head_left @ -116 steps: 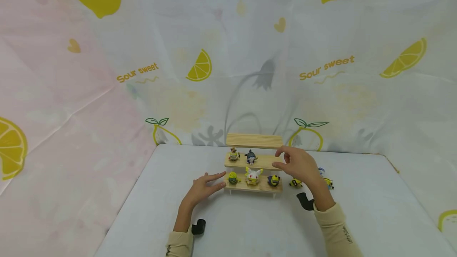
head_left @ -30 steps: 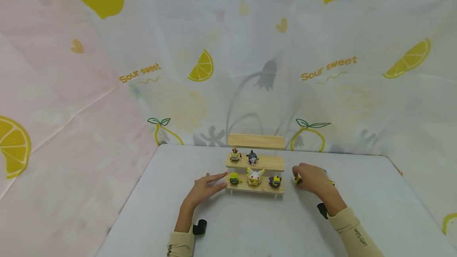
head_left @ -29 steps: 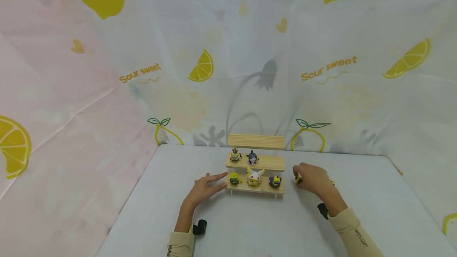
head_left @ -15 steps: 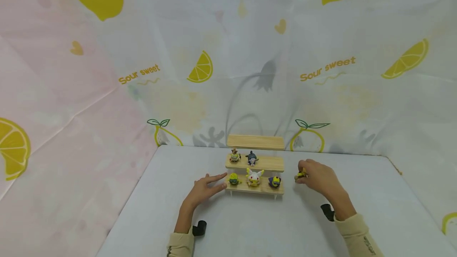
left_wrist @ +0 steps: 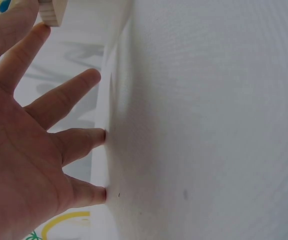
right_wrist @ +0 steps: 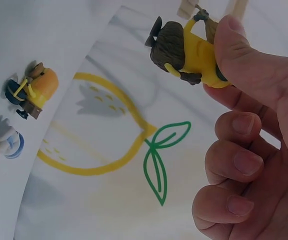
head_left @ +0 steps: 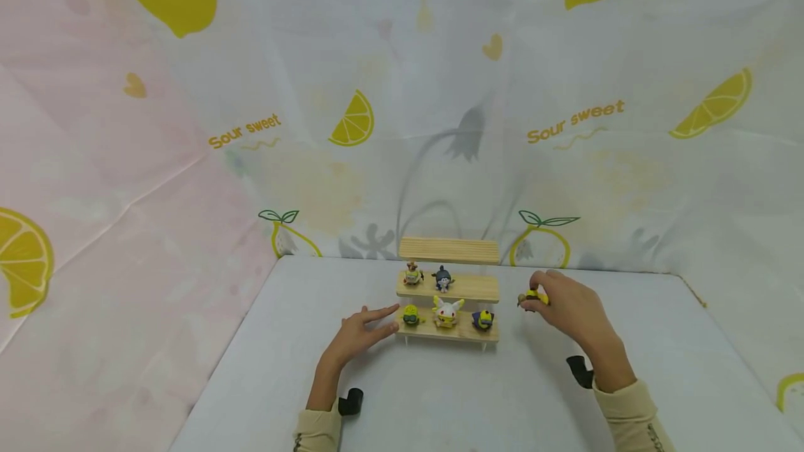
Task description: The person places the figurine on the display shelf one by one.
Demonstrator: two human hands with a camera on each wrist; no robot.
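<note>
My right hand [head_left: 578, 309] pinches a small yellow toy figurine [right_wrist: 199, 52] between thumb and index finger, a little right of the wooden tiered shelf [head_left: 465, 251]. The figurine has brown hair and lies tilted on its side in the right wrist view. My left hand [head_left: 354, 335] has its fingers spread, with the index fingertip right at the left end of the lowest tier. On that tier sit a green-yellow figurine [head_left: 411, 314], a white long-eared one [head_left: 447, 311] and a blue-and-yellow one [head_left: 483, 320]. The middle tier carries a figurine with brown headgear [head_left: 412, 274] and a dark-haired one [head_left: 442, 278].
Several more figurines lie on the white table [head_left: 458, 403], among them an orange-yellow one [right_wrist: 41, 87] and a white-and-blue one [right_wrist: 8, 137]; my right hand hides them in the head view. A lemon-print cloth [head_left: 402, 180] hangs behind the table.
From the middle tier, my right hand has moved right to the loose figurines, taken the brown-haired one between its fingers and raised it. My left hand stays at the shelf's left end.
</note>
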